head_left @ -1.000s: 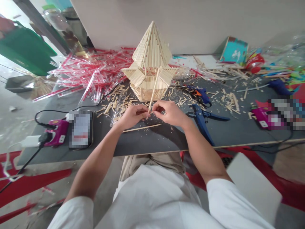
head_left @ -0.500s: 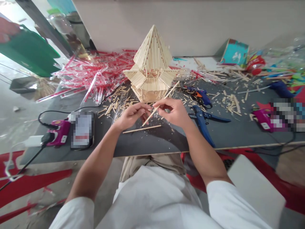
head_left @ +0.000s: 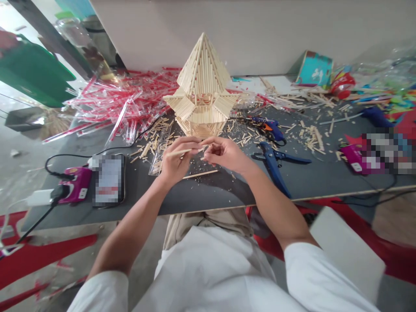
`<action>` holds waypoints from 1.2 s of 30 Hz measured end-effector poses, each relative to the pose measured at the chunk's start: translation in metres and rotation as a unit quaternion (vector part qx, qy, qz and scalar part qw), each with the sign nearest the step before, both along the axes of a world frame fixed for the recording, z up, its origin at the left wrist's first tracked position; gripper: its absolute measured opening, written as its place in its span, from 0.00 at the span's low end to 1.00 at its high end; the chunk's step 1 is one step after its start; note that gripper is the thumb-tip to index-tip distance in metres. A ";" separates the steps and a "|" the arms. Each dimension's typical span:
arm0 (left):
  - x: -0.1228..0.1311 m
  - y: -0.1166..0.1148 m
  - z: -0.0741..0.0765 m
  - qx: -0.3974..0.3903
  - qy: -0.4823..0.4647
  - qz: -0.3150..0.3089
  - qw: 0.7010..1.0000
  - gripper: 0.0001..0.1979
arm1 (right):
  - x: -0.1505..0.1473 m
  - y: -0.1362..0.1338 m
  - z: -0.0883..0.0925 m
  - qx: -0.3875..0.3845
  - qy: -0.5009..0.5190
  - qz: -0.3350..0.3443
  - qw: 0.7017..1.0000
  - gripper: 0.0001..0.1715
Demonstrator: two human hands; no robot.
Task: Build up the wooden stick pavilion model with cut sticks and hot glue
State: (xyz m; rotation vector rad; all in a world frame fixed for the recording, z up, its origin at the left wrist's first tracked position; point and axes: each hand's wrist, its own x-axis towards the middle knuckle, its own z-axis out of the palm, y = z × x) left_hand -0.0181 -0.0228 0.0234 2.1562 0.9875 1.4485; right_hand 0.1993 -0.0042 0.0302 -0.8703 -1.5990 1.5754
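Observation:
A thin wooden stick (head_left: 180,152) lies across the fingers of my left hand (head_left: 177,162), which is closed on it. Close beside it, my right hand (head_left: 225,154) has its fingers curled in a pinch near the stick's right end. Whether those fingertips grip the stick or a small pale bit is unclear. Below the hands a second wooden stick (head_left: 201,174) rests on the table, partly covered by my left hand. Just beyond them stands a model house (head_left: 203,82) made of wooden sticks, with a pointed roof and flared sides.
Blue cutters (head_left: 276,167) and a blue glue gun (head_left: 273,129) lie at the right among cut stick pieces. Red-and-clear wrappers (head_left: 126,102) pile up at the back left. A phone (head_left: 109,180) and a purple power strip (head_left: 76,184) sit at the left on the grey table (head_left: 136,195).
The stick has passed from my right hand to my left and now lies nearly level. My right fingers have curled in. The whole view has shifted slightly.

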 end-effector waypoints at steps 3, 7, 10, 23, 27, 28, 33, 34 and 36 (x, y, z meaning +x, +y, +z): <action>-0.004 0.004 -0.005 0.014 -0.040 0.058 0.997 0.15 | 0.008 0.001 0.007 0.018 -0.077 -0.011 0.997 0.18; -0.008 0.012 -0.013 -0.023 -0.037 0.073 0.996 0.15 | 0.011 0.003 0.005 0.110 -0.209 -0.069 0.969 0.08; -0.009 0.015 -0.016 -0.069 0.043 0.047 0.996 0.16 | 0.006 0.003 0.000 0.197 -0.274 -0.069 0.939 0.06; -0.016 0.024 -0.019 -0.153 0.242 -0.042 0.957 0.09 | -0.015 0.001 -0.019 0.257 -0.239 -0.062 0.934 0.17; -0.017 0.026 -0.022 -0.163 0.264 -0.015 0.951 0.08 | -0.023 -0.001 -0.023 0.230 -0.200 -0.077 0.949 0.19; -0.018 0.027 -0.024 -0.161 0.270 -0.012 0.949 0.08 | -0.024 -0.001 -0.024 0.220 -0.197 -0.080 0.952 0.19; -0.018 0.028 -0.026 -0.166 0.293 -0.003 0.942 0.09 | -0.026 -0.001 -0.025 0.206 -0.209 -0.103 0.950 0.22; -0.017 0.027 -0.026 -0.174 0.289 0.002 0.941 0.08 | -0.026 -0.001 -0.026 0.204 -0.204 -0.109 0.951 0.21; -0.016 0.026 -0.023 -0.192 0.274 0.006 0.942 0.05 | -0.027 0.000 -0.029 0.192 -0.187 -0.119 0.956 0.22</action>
